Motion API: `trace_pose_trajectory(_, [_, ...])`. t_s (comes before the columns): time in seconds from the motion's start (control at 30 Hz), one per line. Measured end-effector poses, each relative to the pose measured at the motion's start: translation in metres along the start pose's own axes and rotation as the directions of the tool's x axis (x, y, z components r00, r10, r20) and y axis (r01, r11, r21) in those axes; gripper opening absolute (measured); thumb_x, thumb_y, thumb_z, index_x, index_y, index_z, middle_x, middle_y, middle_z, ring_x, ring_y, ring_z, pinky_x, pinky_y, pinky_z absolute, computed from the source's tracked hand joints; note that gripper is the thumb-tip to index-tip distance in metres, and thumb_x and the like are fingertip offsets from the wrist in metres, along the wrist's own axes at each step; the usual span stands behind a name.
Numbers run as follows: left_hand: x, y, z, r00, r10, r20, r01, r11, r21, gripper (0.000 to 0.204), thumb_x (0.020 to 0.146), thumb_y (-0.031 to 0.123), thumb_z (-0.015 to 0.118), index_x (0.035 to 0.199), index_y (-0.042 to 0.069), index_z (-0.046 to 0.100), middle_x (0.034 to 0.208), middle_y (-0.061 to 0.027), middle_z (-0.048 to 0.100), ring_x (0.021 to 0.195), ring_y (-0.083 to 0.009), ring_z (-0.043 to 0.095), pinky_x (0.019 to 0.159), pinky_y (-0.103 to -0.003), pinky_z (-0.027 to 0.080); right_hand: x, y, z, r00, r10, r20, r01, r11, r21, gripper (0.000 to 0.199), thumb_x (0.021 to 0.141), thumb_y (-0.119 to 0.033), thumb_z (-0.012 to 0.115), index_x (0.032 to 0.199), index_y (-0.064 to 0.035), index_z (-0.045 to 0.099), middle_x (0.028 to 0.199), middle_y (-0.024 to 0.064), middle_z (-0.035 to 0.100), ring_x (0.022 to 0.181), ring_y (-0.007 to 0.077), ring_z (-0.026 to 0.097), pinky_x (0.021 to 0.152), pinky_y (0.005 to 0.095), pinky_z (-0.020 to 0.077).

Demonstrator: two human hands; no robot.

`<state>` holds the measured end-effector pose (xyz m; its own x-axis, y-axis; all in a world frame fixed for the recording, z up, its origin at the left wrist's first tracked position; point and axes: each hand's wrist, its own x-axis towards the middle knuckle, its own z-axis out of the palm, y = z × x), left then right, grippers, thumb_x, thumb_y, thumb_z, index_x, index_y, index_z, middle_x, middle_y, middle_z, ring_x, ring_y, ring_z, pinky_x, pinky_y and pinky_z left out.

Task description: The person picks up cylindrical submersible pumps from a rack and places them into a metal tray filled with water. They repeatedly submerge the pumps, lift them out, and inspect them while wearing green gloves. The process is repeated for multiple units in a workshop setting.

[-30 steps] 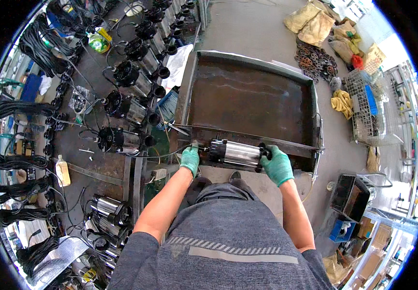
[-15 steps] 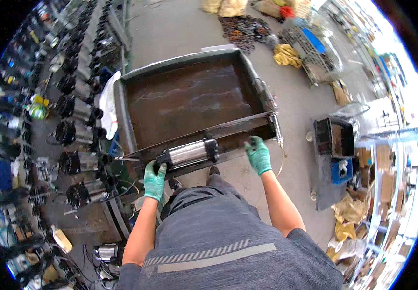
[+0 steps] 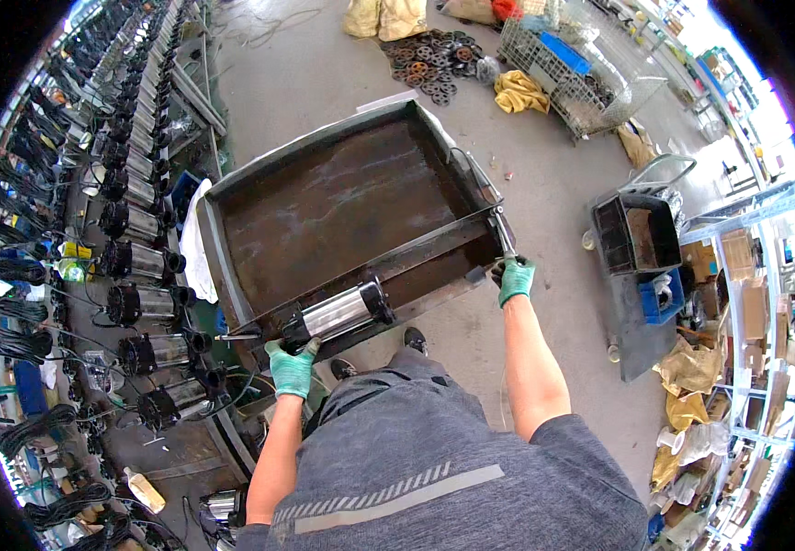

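Observation:
A shiny steel pump [image 3: 338, 314] with black end caps lies across the near rim of a large rusty metal cart tray [image 3: 342, 197]. My left hand [image 3: 292, 365], in a green glove, grips the pump's left end. My right hand [image 3: 514, 278], also gloved in green, is closed around the cart's handle bar [image 3: 502, 231] at the tray's near right corner. The tray's inside is bare brown metal. My feet show just below the tray.
A long row of similar pumps [image 3: 145, 262] with black cables lines a bench on the left. A dark crate [image 3: 636, 234] on a trolley and a blue bin [image 3: 662, 296] stand to the right. A wire basket [image 3: 570, 69], yellow cloth and rusty rings lie beyond on concrete floor.
My right hand has left the pump and moved right to the cart's handle. The left hand keeps hold of the pump on the tray rim. My view has swung round.

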<state>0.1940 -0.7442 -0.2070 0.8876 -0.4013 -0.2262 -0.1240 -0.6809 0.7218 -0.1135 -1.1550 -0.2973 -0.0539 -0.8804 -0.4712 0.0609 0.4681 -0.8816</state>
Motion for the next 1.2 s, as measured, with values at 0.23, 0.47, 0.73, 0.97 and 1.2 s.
trace_pose_trajectory(0.23, [0.005, -0.007, 0.000, 1.000, 0.025, 0.013, -0.025, 1.000, 0.009, 0.077, 0.072, 0.039, 0.095, 0.118, -0.002, 0.049, 0.108, -0.0161, 0.068, 0.097, -0.0271, 0.064, 0.092, -0.040, 0.052, -0.004, -0.007, 0.020, 0.986, -0.158, -0.057, 0.162, 0.984, 0.074, 0.015, 0.101, -0.012, 0.063, 0.109, -0.0043, 0.054, 0.080, 0.0102, 0.066, 0.056, 0.0209, 0.066, 0.049, 0.0337, 0.0540])
trace_pose_trajectory(0.47, [0.008, -0.005, 0.001, 0.999, 0.026, 0.027, -0.025, 0.999, -0.045, 0.074, 0.072, 0.038, 0.095, 0.115, -0.002, 0.049, 0.105, -0.0165, 0.068, 0.094, -0.0270, 0.065, 0.089, -0.039, 0.053, -0.018, -0.037, 0.017, 0.939, -0.345, -0.008, 0.319, 0.876, -0.363, 0.012, 0.099, -0.015, 0.065, 0.101, -0.0039, 0.061, 0.082, 0.0107, 0.070, 0.064, 0.0176, 0.065, 0.058, 0.0347, 0.0529])
trace_pose_trajectory(0.73, [0.006, -0.003, 0.000, 0.999, 0.012, 0.032, -0.011, 1.000, -0.018, 0.079, 0.072, 0.040, 0.095, 0.118, -0.004, 0.048, 0.105, -0.0180, 0.070, 0.094, -0.0280, 0.067, 0.089, -0.039, 0.054, -0.130, -0.025, 0.047, 0.750, 0.032, 0.660, 0.111, 0.978, -0.174, 0.018, 0.104, -0.014, 0.060, 0.116, 0.0004, 0.061, 0.086, 0.0075, 0.068, 0.069, 0.0167, 0.067, 0.058, 0.0308, 0.0543])
trace_pose_trajectory(0.97, [0.011, -0.009, 0.000, 0.999, 0.020, 0.045, -0.020, 1.000, 0.007, 0.079, 0.072, 0.041, 0.095, 0.118, -0.003, 0.048, 0.104, -0.0180, 0.070, 0.094, -0.0285, 0.067, 0.088, -0.040, 0.054, -0.143, 0.001, 0.075, 0.691, 0.110, 0.714, 0.138, 0.950, -0.280, 0.016, 0.103, -0.012, 0.061, 0.115, -0.0016, 0.063, 0.087, 0.0043, 0.068, 0.071, 0.0129, 0.063, 0.063, 0.0315, 0.0530])
trace_pose_trajectory(1.2, [0.008, 0.000, -0.003, 0.998, 0.033, 0.045, -0.035, 0.998, 0.045, 0.075, 0.074, 0.038, 0.094, 0.117, -0.003, 0.048, 0.106, -0.0178, 0.070, 0.094, -0.0287, 0.067, 0.088, -0.040, 0.054, -0.134, -0.005, 0.086, 0.637, 0.077, 0.767, 0.285, 0.900, -0.328, 0.017, 0.103, -0.011, 0.062, 0.117, -0.0018, 0.064, 0.090, 0.0028, 0.067, 0.076, 0.0118, 0.061, 0.069, 0.0305, 0.0529])
